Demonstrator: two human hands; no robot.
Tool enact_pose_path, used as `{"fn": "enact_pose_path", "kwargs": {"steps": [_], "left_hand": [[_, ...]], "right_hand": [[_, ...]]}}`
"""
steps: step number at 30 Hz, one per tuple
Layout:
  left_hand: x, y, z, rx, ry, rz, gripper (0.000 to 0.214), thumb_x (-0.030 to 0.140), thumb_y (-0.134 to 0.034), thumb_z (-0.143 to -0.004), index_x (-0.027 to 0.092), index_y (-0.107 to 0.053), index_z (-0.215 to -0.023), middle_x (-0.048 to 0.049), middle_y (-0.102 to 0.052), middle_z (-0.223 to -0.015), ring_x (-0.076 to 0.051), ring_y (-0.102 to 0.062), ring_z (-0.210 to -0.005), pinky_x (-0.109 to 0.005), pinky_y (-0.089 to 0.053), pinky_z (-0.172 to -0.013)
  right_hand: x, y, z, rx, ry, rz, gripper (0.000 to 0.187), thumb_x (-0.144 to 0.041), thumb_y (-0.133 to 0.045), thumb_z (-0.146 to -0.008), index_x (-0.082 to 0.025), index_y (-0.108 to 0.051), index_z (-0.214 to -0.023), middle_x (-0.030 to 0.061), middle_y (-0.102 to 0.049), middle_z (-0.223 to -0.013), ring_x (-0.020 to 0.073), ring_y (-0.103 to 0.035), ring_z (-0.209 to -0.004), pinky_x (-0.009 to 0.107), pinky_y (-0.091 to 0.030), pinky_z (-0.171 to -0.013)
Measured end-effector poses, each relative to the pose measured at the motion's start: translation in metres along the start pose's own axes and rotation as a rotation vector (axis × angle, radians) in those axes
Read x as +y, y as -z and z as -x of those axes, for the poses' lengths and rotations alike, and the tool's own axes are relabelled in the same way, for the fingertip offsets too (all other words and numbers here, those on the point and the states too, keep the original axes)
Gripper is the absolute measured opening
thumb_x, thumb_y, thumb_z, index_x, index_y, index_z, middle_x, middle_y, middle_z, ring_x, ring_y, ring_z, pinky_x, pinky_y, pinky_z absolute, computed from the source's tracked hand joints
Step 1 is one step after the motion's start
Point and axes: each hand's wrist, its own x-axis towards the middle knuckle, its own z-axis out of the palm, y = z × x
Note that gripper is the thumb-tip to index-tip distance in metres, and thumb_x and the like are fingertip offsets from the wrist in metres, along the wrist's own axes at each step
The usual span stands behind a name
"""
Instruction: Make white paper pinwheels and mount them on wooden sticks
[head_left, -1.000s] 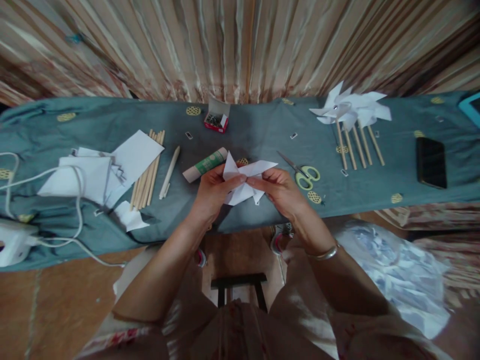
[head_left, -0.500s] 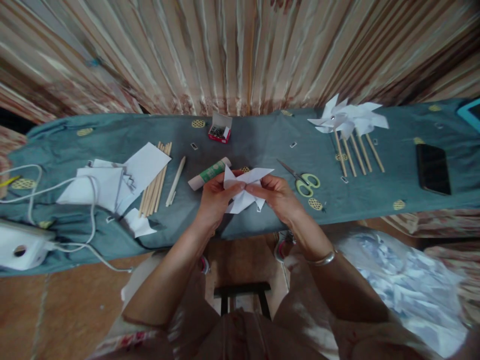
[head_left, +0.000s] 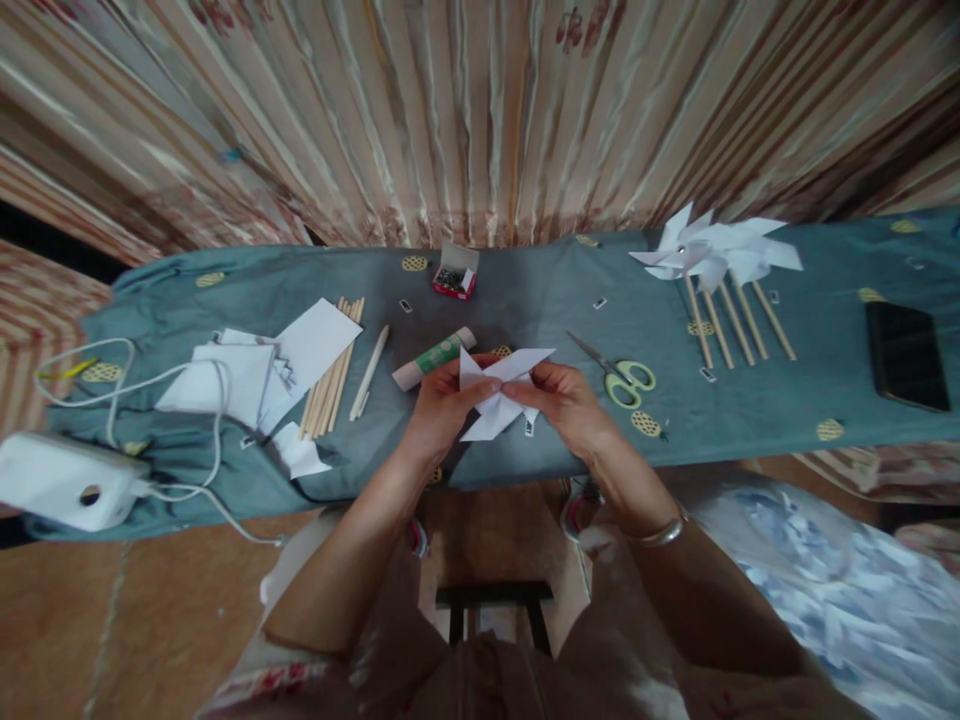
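Observation:
Between my two hands is a white paper pinwheel [head_left: 491,422], its blades folded in toward the middle. My left hand [head_left: 444,405] grips its left side, thumb pressed near the centre. From the right, my right hand [head_left: 566,400] pinches it, the thumb also at the centre; the fingers behind the paper are hidden. Just beyond my left hand lies a glue stick [head_left: 435,357] with a green label. Green-handled scissors [head_left: 619,375] rest to the right of my right hand. A small red box [head_left: 454,280] of metal pins stands open farther back.
Finished pinwheels on sticks [head_left: 720,250] lie at the right, near a black phone [head_left: 907,355]. Wooden sticks [head_left: 330,390], a white pen [head_left: 370,372] and paper sheets [head_left: 225,380] are at the left. A white power strip [head_left: 67,485] trails its cable there.
The view has shifted slightly, so the tabletop things appear farther right and lower. Both hands still hold the paper pinwheel, which is turned a little, its lower right blade less visible.

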Motion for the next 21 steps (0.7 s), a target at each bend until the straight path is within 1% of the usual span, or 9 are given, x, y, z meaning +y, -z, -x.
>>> {"fn": "enact_pose_path", "kwargs": {"steps": [5, 10, 14, 21], "left_hand": [[-0.0017, -0.0009, 0.0007, 0.031, -0.028, 0.011, 0.037, 0.028, -0.086, -0.058, 0.014, -0.072, -0.090, -0.0013, -0.073, -0.075, -0.011, -0.059, -0.061, -0.023, -0.043, -0.059], [-0.0028, -0.0027, 0.0011, 0.029, -0.030, 0.006, 0.037, 0.027, -0.086, -0.060, 0.013, -0.072, -0.092, -0.0024, -0.074, -0.080, -0.011, -0.061, -0.065, -0.022, -0.044, -0.060], [-0.0035, -0.0023, 0.0004, 0.030, -0.019, -0.005, 0.038, 0.027, -0.086, -0.059, 0.013, -0.072, -0.092, -0.0015, -0.073, -0.076, -0.011, -0.061, -0.062, -0.023, -0.044, -0.060], [-0.0057, -0.0027, 0.0020, 0.045, -0.001, -0.018, 0.043, 0.030, -0.087, -0.058, 0.013, -0.072, -0.095, -0.0015, -0.072, -0.074, -0.012, -0.060, -0.062, -0.023, -0.044, -0.060]], "right_hand": [[0.0007, -0.0003, -0.0014, -0.002, 0.028, 0.013, 0.035, -0.036, -0.088, -0.063, -0.022, -0.078, -0.093, -0.0024, -0.077, -0.087, 0.0122, -0.066, -0.074, 0.028, -0.054, -0.077], [-0.0012, 0.0008, -0.0008, 0.026, 0.011, 0.019, 0.032, -0.034, -0.088, -0.060, -0.020, -0.077, -0.086, -0.0027, -0.075, -0.079, 0.0114, -0.063, -0.068, 0.027, -0.052, -0.071], [-0.0030, 0.0014, 0.0005, 0.023, -0.006, 0.021, 0.032, -0.034, -0.088, -0.058, -0.019, -0.077, -0.084, -0.0018, -0.074, -0.076, 0.0114, -0.062, -0.065, 0.026, -0.051, -0.067], [-0.0032, 0.0007, 0.0012, 0.031, -0.031, -0.005, 0.031, -0.031, -0.090, -0.056, -0.020, -0.078, -0.082, -0.0027, -0.074, -0.075, 0.0111, -0.062, -0.065, 0.025, -0.050, -0.066]]}}
